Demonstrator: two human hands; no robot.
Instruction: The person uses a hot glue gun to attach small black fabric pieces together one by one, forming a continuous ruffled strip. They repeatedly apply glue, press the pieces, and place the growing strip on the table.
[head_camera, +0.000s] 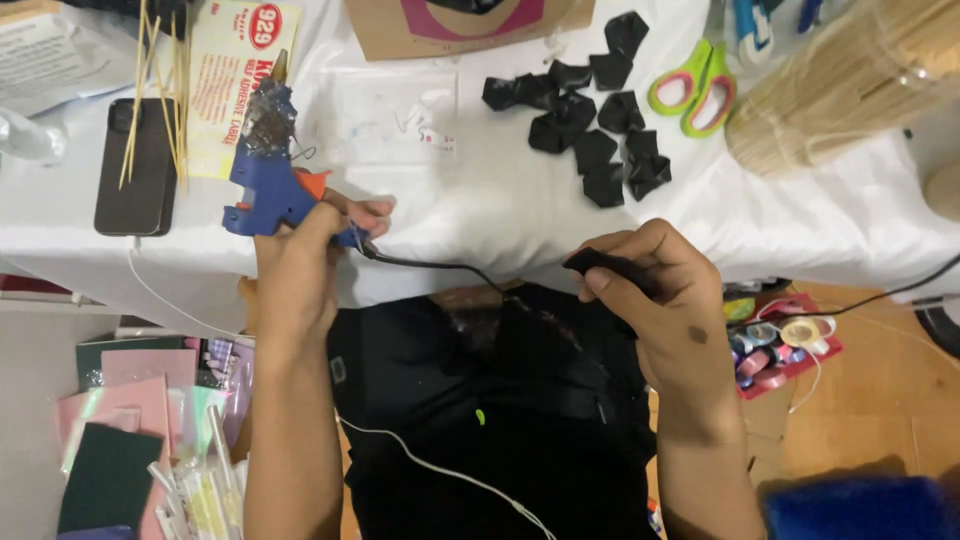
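My left hand (300, 255) grips a blue glue gun (265, 165) with an orange trigger; its nozzle points away from me over the white table (470, 205). A black cord (430, 265) runs from the gun's handle toward my lap. My right hand (655, 290) pinches a small black folded piece (600, 263) just below the table's front edge. Several similar black folded pieces (590, 110) lie in a loose heap on the table, beyond my right hand.
A black phone (137, 165) and thin wooden sticks (150, 90) lie at the table's left. Green and pink scissors (695, 90) and a bundle of sticks (840, 90) sit at the right. Coloured sheets (130, 440) lie on the floor left, ribbon rolls (785, 345) right.
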